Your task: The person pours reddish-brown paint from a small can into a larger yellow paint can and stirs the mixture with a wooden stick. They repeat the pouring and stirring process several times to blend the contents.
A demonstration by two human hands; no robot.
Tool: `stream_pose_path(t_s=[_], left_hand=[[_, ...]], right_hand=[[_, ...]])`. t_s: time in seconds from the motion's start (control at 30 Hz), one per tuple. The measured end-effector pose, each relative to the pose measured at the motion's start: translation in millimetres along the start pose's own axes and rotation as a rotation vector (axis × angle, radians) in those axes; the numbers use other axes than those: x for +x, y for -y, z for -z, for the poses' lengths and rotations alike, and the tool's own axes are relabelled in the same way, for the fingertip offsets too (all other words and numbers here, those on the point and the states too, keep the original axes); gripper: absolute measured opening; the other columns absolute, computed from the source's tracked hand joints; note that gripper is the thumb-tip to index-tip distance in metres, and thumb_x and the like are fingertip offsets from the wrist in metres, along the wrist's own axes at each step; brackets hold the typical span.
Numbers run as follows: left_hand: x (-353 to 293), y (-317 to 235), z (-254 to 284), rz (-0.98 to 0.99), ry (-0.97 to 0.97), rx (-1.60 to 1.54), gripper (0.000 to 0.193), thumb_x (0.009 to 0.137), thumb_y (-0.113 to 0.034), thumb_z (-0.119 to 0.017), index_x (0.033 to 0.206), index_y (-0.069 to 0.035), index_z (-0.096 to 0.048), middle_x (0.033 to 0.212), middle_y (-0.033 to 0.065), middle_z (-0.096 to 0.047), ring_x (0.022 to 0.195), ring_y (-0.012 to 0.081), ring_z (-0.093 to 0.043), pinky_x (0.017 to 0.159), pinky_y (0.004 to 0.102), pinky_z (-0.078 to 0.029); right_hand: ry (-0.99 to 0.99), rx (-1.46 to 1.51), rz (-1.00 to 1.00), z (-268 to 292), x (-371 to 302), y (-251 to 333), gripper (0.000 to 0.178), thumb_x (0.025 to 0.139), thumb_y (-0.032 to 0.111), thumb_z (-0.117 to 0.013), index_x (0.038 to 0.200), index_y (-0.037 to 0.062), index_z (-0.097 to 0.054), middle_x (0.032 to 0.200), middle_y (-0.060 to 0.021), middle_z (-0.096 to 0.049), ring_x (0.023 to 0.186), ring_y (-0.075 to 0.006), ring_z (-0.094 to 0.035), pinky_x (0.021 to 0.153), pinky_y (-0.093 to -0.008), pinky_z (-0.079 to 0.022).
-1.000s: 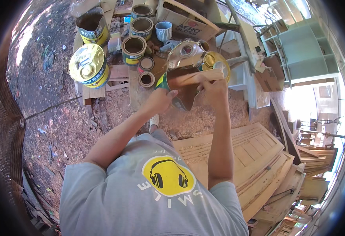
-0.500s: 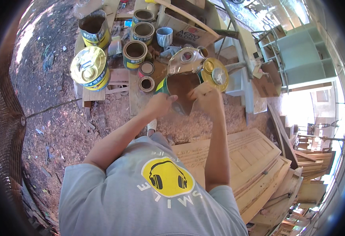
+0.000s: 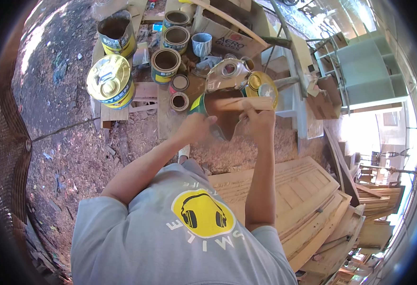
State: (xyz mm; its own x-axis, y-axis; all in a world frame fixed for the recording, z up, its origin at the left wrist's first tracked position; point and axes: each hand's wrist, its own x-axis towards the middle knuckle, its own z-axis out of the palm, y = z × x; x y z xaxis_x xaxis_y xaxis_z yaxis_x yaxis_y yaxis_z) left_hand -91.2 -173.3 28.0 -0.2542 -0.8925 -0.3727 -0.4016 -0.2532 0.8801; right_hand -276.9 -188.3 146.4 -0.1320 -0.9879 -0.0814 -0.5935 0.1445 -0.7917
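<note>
A large cut-open paint can (image 3: 197, 105), green and yellow outside and brown inside, tilts in front of me. Its silvery top (image 3: 228, 72) is bent back on the far side. My left hand (image 3: 198, 127) is closed on the near left rim. In my right hand (image 3: 260, 121) is a flat wooden stick (image 3: 242, 104), gripped near its right end and lying across the mouth of the can. How deep the can's contents are cannot be made out.
Several opened paint cans (image 3: 165, 65), a bluish cup (image 3: 201, 45) and a cardboard box (image 3: 227, 40) stand beyond. A lidded can (image 3: 108, 80) sits at left, a gold lid (image 3: 265, 88) at right. Wooden panels (image 3: 294, 190) lie to my near right.
The wooden stick has come up into sight as my right hand turned and shifted slightly right and down. My left hand stays on the rim.
</note>
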Motion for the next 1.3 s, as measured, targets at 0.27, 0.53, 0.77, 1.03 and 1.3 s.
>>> stream_pose_path(t_s=[0.27, 0.53, 0.77, 1.03, 1.3], left_hand=[[-0.2, -1.7, 3.6, -0.051, 0.001, 0.021, 0.065, 0.106, -0.045, -0.054, 0.058, -0.002, -0.06, 0.053, 0.0103, -0.059, 0.055, 0.028, -0.062, 0.066, 0.0432, -0.051], [1.8, -1.6, 6.3, -0.041, 0.031, -0.006, 0.064, 0.106, -0.045, -0.055, 0.06, -0.002, -0.062, 0.053, 0.0099, -0.059, 0.056, 0.0268, -0.063, 0.065, 0.0432, -0.05], [-2.4, -5.6, 8.0, -0.089, 0.038, 0.024, 0.061, 0.106, -0.045, -0.055, 0.064, -0.001, -0.063, 0.061, 0.0131, -0.061, 0.062, 0.0303, -0.063, 0.069, 0.0443, -0.05], [-0.3, -3.2, 6.1, 0.009, 0.043, 0.007, 0.06, 0.106, -0.043, -0.056, 0.064, -0.001, -0.063, 0.056, 0.0102, -0.06, 0.054, 0.0262, -0.061, 0.064, 0.0428, -0.05], [1.8, -5.0, 6.5, -0.03, 0.065, -0.005, 0.059, 0.107, -0.042, -0.055, 0.066, -0.001, -0.063, 0.054, 0.0087, -0.06, 0.053, 0.0245, -0.061, 0.063, 0.0404, -0.05]], right_hand=[[0.134, -0.187, 0.027, -6.5, -7.9, 7.8, 0.015, 0.096, 0.011, -0.07, 0.099, -0.004, -0.073, 0.078, -0.0048, -0.071, 0.066, -0.0112, -0.065, 0.059, -0.028, -0.051], [0.093, -0.233, 0.106, -10.9, 2.7, -12.0, 0.012, 0.093, 0.009, -0.073, 0.091, -0.0025, -0.075, 0.073, -0.0058, -0.07, 0.066, -0.0129, -0.066, 0.059, -0.03, -0.051], [-0.127, -0.252, 0.331, -8.0, 8.9, -12.1, 0.008, 0.09, 0.007, -0.074, 0.089, -0.0004, -0.077, 0.072, -0.0063, -0.071, 0.064, -0.0125, -0.067, 0.058, -0.0308, -0.051], [-0.108, -0.081, 0.143, -8.7, 7.2, -9.3, 0.008, 0.089, 0.007, -0.074, 0.087, -0.0006, -0.077, 0.079, -0.0113, -0.075, 0.069, -0.0151, -0.07, 0.066, -0.0307, -0.054], [-0.02, -0.041, 0.055, -9.3, 10.3, -12.5, 0.008, 0.087, 0.005, -0.071, 0.089, 0.0004, -0.077, 0.082, -0.0103, -0.077, 0.072, -0.0172, -0.071, 0.07, -0.0303, -0.054]])
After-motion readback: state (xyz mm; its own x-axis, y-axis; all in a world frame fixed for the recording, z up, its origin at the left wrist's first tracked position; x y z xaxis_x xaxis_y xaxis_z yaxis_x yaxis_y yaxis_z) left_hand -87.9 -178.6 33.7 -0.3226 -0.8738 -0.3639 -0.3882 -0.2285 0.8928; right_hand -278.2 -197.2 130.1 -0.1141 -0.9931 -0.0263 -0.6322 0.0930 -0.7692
